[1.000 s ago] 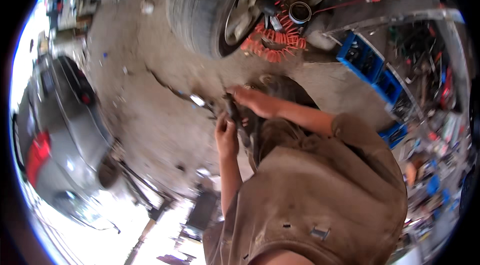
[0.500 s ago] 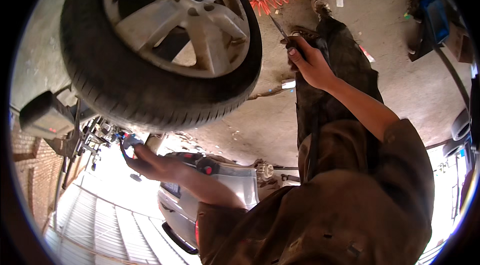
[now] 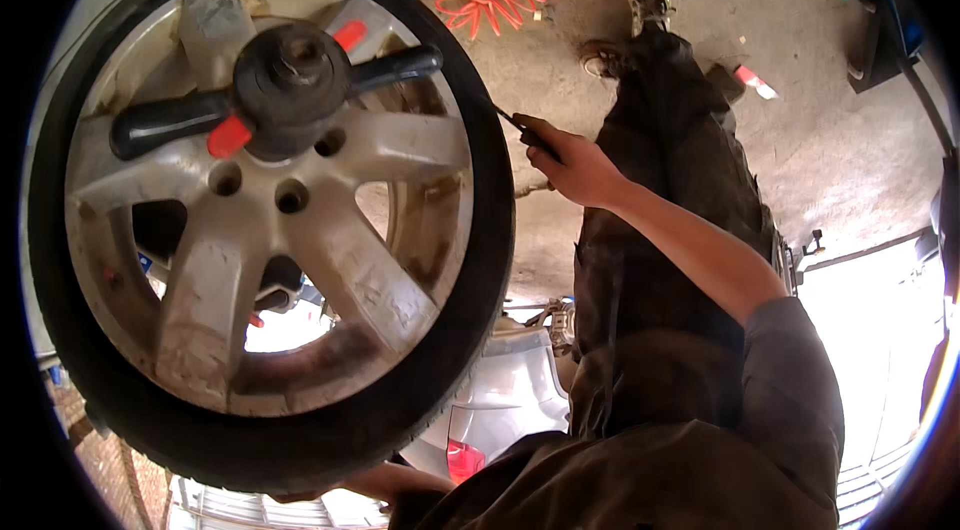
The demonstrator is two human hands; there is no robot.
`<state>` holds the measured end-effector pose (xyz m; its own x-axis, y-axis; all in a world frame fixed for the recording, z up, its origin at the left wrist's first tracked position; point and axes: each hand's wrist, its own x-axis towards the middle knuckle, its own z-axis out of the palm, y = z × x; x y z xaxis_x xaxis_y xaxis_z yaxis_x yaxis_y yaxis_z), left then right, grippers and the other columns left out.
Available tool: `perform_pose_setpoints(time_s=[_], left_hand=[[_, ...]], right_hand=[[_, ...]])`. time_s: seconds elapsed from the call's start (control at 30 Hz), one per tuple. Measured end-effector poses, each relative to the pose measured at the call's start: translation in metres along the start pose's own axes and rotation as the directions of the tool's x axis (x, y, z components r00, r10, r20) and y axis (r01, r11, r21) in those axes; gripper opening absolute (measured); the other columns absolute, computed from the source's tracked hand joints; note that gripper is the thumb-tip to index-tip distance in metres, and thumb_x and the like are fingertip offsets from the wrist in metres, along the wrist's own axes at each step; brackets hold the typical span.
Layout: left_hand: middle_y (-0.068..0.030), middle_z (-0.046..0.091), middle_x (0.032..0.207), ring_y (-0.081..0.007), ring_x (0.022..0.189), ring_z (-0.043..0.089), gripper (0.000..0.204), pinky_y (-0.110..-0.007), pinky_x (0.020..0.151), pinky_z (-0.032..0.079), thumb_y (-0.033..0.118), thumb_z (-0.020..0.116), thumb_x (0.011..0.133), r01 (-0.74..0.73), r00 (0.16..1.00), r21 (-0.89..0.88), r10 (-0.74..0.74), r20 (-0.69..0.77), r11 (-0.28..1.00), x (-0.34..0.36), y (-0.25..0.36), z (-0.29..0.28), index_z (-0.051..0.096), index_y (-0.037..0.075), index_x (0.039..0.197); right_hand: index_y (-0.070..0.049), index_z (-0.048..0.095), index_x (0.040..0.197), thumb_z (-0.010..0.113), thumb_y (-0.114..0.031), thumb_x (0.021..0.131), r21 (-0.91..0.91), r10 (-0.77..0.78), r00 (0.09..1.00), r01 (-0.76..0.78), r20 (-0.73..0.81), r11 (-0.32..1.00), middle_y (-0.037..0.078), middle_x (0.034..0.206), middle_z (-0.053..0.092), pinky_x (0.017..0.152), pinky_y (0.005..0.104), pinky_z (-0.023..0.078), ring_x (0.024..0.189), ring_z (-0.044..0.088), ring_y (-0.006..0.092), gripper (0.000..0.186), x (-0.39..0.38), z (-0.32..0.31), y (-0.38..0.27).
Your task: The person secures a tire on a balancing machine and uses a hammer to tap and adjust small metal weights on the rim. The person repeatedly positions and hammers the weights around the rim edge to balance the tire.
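Note:
A large tyre [image 3: 270, 435] on a silver spoked rim [image 3: 390, 315] fills the left half, with a black winged clamp [image 3: 285, 90] with red tabs over its centre. My right hand [image 3: 575, 170] grips a slender dark-handled tool [image 3: 530, 127], whose thin tip is at the tyre's right edge; whether it touches cannot be made out. My left forearm [image 3: 390, 480] comes in below the tyre, and my left hand is largely hidden there, fingers unseen.
A coiled red hose [image 3: 470, 0] lies on the concrete floor [image 3: 760, 140] beyond my shoes [image 3: 645, 0]. A dark metal stand [image 3: 880, 40] with blue parts is at the right. A silver car [image 3: 510, 400] shows behind the tyre, and a red-and-white item [image 3: 755, 80] lies right of my legs.
The view has swung over the wheel, now much larger in frame. Both hands were together on the tool; my right hand now holds it at the tyre's edge, while my left has passed behind the tyre.

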<state>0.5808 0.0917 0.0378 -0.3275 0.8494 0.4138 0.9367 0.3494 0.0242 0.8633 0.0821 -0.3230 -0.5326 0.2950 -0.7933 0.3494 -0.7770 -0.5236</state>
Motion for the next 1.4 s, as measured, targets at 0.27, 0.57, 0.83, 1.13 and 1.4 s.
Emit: perform_pose_setpoints(time_s=[0.27,0.57,0.83,1.13,1.4], left_hand=[[-0.0252,0.045,0.156,-0.0409,0.143,0.046,0.066,-0.053,0.119,0.038,0.036,0.065,0.101,0.079,0.997,0.022,-0.079,-0.013,0.997,-0.005,0.008,0.017,0.045,-0.001,0.152],[-0.0258,0.043,0.156,-0.0421,0.144,0.044,0.064,-0.055,0.118,0.037,0.036,0.063,0.101,0.137,0.990,0.064,-0.134,-0.048,0.988,-0.018,0.016,0.015,0.046,-0.001,0.150],[-0.0263,0.041,0.156,-0.0431,0.145,0.042,0.062,-0.057,0.118,0.036,0.036,0.061,0.101,0.133,0.989,0.027,-0.131,-0.071,0.991,-0.030,0.021,0.008,0.048,-0.001,0.149],[-0.0269,0.039,0.156,-0.0443,0.145,0.040,0.060,-0.058,0.118,0.035,0.037,0.059,0.100,0.088,0.986,-0.085,-0.099,-0.137,0.993,-0.072,0.027,0.005,0.049,-0.001,0.147],[-0.0274,0.038,0.155,-0.0453,0.146,0.038,0.059,-0.060,0.118,0.034,0.037,0.057,0.100,0.116,0.967,-0.313,-0.180,-0.182,0.943,-0.146,0.017,-0.010,0.051,-0.001,0.145]], right_hand=[[-0.022,0.053,0.152,0.057,-0.030,0.105,-0.186,-0.222,0.975,0.214,-0.025,0.959,0.018,0.127,0.072,0.102,0.0470,0.054,0.118,0.068,0.0376,0.048,0.120,-0.028,-0.012],[-0.034,0.056,0.151,0.058,-0.036,0.105,-0.503,-0.242,0.957,0.291,0.161,0.814,0.013,0.125,0.073,0.097,0.0468,0.056,0.112,0.071,0.0344,0.046,0.203,-0.122,-0.052],[-0.025,0.057,0.149,0.054,-0.036,0.106,-0.656,-0.042,0.991,-0.051,-0.125,0.753,0.022,0.116,0.074,0.091,0.0500,0.056,0.108,0.071,0.0419,0.045,0.142,-0.228,0.060],[-0.024,0.058,0.148,0.053,-0.042,0.104,-0.693,0.057,0.852,-0.461,-0.521,0.554,0.014,0.109,0.076,0.083,0.0461,0.059,0.093,0.074,0.0347,0.048,0.029,-0.264,0.203],[-0.016,0.057,0.149,0.056,-0.036,0.110,0.212,0.052,0.829,0.082,-0.557,0.974,0.002,0.088,0.065,0.054,0.0272,0.051,0.061,0.059,0.0110,0.044,-0.088,-0.126,0.094]])
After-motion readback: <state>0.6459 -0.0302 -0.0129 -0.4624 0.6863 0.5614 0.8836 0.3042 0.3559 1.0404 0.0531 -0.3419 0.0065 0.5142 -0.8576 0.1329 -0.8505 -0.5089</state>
